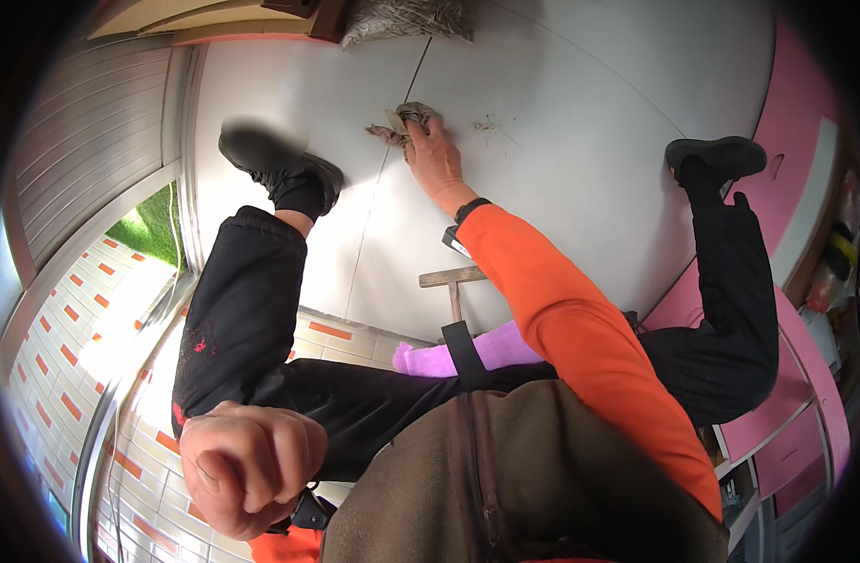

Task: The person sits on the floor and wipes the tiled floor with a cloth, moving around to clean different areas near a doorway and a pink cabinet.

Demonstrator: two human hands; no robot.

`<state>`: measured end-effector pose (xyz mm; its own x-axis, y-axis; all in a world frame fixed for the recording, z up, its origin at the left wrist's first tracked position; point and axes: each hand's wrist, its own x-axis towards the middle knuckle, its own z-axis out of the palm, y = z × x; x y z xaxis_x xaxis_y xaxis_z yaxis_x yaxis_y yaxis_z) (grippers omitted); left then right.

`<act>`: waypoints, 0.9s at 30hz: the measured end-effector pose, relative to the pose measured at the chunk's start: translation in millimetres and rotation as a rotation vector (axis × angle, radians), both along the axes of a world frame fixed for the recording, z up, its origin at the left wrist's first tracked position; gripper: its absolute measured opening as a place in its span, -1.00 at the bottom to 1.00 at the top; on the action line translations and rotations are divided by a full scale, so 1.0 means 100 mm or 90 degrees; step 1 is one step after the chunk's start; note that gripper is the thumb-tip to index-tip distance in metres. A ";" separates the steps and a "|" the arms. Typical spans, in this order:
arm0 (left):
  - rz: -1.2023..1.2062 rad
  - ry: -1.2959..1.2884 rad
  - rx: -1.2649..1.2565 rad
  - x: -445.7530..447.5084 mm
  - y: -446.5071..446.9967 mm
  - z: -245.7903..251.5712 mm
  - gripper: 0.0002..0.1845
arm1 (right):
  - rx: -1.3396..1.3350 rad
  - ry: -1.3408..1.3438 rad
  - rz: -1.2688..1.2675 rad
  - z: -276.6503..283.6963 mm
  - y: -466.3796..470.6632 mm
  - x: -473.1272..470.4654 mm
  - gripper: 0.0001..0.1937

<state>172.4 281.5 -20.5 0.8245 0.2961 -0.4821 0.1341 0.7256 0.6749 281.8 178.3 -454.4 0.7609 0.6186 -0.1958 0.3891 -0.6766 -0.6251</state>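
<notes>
My right hand [435,162] presses a crumpled, dirty cloth [414,116] onto the white floor panel [571,211], over a dark seam. Just right of the cloth lies a small scatter of brown crumbs [485,127]. My left hand [250,461] is near the camera at lower left, its fingers curled in; no object shows in it. Below my right forearm is a wooden T-shaped handle [450,277], partly hidden by the orange sleeve. A purple fabric piece [497,350] with a black strap [464,352] lies across by my lap.
Pink drawers [789,450] stand at the right, and a cardboard box [261,28] is at the top left. A clear bag of brown material [409,21] lies at the top. A metal shutter [95,141] and a tiled surface [64,338] are on the left. My black shoes rest either side.
</notes>
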 end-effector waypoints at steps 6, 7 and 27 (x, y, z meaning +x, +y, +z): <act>0.003 0.010 0.001 0.04 0.00 -0.01 -0.46 | -0.083 0.025 -0.040 -0.08 -0.06 0.31 -0.63; -0.002 0.001 -0.003 0.04 0.00 -0.01 -0.46 | -0.077 0.022 -0.077 -0.06 -0.15 0.36 -0.63; -0.013 0.006 -0.002 0.14 -0.04 -0.08 -0.48 | -0.160 -0.171 -0.133 -0.14 -1.19 1.67 -0.66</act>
<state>186.6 277.9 -28.4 0.8254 0.2781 -0.4913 0.1552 0.7249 0.6711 448.4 59.6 -468.9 0.9096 0.4039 -0.0980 0.3542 -0.8767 -0.3254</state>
